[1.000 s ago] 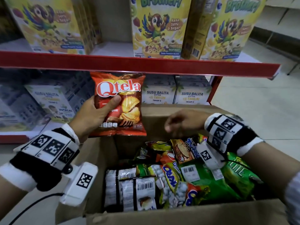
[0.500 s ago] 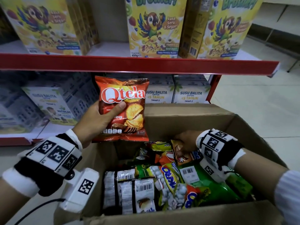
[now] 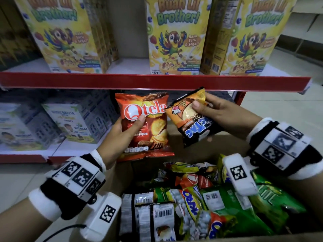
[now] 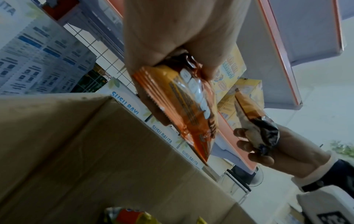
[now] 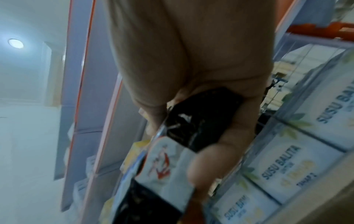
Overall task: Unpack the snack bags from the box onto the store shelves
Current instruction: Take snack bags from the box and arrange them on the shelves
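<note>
Both hands grip snacks above the box of bags: my left hand clutches a red chip bag, my right hand pinches an orange-and-black bag just beside it.

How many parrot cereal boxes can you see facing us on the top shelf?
3: one cereal box at left, one in the middle, one at right. More stand behind or side-on, so some may be hidden.
</note>
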The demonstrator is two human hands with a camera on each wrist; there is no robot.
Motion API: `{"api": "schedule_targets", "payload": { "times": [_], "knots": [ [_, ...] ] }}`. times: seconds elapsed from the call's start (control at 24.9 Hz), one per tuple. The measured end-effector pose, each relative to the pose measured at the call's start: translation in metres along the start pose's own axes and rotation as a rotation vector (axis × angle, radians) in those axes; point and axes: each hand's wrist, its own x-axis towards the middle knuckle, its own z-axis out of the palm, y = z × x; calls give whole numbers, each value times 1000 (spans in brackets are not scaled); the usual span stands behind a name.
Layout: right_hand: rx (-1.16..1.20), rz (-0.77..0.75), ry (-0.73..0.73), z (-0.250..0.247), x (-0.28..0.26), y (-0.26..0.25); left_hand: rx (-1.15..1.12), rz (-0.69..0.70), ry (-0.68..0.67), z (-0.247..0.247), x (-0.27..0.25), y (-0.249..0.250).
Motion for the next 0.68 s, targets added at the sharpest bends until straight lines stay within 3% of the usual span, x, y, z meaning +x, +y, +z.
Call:
{"api": "schedule_targets", "payload": {
  "times": [0.12,0.2,0.44,0.56,0.68],
  "knots": [
    [-50,-73,-21,28,3,-3,-116,-14,-77,10,-5,7],
    [-30,-59,21,39,6,-2,-70,8,-112,13,-6,8],
    [175,3,9,32,10,-2,-114,94,10,6,0,8],
    [238,-37,41,28,10,-6,-104,46,44,4,2,9],
    [216,-22,-37,17,4,-15,-272,-42,12,1,3,13]
  ]
}}
